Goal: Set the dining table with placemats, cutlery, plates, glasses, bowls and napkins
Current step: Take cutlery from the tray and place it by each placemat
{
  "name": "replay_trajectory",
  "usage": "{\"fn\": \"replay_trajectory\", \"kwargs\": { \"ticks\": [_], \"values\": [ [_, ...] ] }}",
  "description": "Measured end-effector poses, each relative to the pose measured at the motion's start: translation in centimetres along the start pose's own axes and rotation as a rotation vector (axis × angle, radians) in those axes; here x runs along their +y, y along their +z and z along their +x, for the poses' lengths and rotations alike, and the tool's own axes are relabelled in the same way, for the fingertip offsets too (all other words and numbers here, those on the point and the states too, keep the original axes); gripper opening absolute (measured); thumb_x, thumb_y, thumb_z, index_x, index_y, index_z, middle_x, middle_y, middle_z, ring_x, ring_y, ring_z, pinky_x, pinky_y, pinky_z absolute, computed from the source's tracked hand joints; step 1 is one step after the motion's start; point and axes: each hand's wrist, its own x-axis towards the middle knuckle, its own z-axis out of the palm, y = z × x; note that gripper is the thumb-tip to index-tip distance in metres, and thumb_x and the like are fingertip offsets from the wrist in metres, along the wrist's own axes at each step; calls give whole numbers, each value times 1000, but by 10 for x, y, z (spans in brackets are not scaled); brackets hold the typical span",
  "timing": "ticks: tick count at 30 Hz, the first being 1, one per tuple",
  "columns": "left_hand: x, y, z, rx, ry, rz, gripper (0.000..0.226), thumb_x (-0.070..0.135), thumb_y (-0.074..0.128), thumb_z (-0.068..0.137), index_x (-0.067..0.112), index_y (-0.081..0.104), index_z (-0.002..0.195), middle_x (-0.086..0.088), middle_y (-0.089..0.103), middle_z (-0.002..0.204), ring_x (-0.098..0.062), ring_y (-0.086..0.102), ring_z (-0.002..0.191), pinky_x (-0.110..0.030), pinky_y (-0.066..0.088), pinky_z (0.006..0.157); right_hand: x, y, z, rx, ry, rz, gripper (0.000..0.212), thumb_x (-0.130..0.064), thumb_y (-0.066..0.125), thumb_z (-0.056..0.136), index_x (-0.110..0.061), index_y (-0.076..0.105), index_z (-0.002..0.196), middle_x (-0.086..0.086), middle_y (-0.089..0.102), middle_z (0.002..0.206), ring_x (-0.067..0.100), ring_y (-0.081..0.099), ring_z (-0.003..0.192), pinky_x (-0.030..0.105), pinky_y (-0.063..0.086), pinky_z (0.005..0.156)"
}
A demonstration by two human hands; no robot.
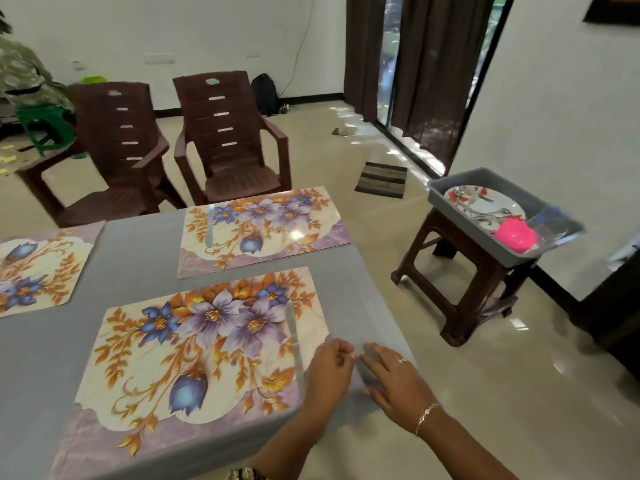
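Seemingly left hand [329, 372] (grip unclear) and flat right hand [394, 381] sat beside knife [294, 341]; a bump could've skewed it.

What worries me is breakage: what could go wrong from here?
The loaded grey plastic tray seems to overhang the brown plastic stool; reaching in may tip it. The left hand and right hand are at the grey tablecloth beside the silver table knife on the near floral placemat; a tug could slide the knife off.
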Motion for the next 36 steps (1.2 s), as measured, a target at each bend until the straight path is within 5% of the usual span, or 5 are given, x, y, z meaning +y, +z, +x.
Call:
{"fn": "replay_trajectory", "kwargs": {
  "ticks": [8,18,21,25,36],
  "values": [
    [68,110,38,-225,71,-13,17,14,55,91,30,56,83,4,63,89,-13,60,88,-21,46,83,119,-35,-59,109,234,-46,44,-51,41,69,-31,48,107,-3,67,105,12,66,89,20,53,69],
    [169,251,169,-254,77,-153,21,7,56,90,24,56,78,7,59,75,-2,55,71,-4,39,61,317,-102,-33,70,391,-32,68,-35,88,43,-31,52,100,-3,66,100,12,68,80,20,55,63],
    [203,292,208,-255,57,-187,25,7,56,90,27,55,74,7,60,72,-3,55,69,-8,39,60,372,-128,-21,123,374,-29,69,-34,86,44,-31,51,102,-5,66,99,11,68,81,17,53,65],
    [237,341,250,-293,33,-170,17,8,56,90,22,57,79,-2,62,77,-15,58,74,-14,43,65,432,-146,-7,126,450,34,44,-22,59,84,-23,51,127,1,48,128,21,50,119,28,43,97],
    [301,408,362,-188,-10,-8,13,12,53,91,18,56,80,7,56,72,-9,52,69,-13,38,58,587,-188,94,98,310,107,42,-7,45,88,-17,52,128,3,48,129,23,50,117,30,41,97]
  ]
}}
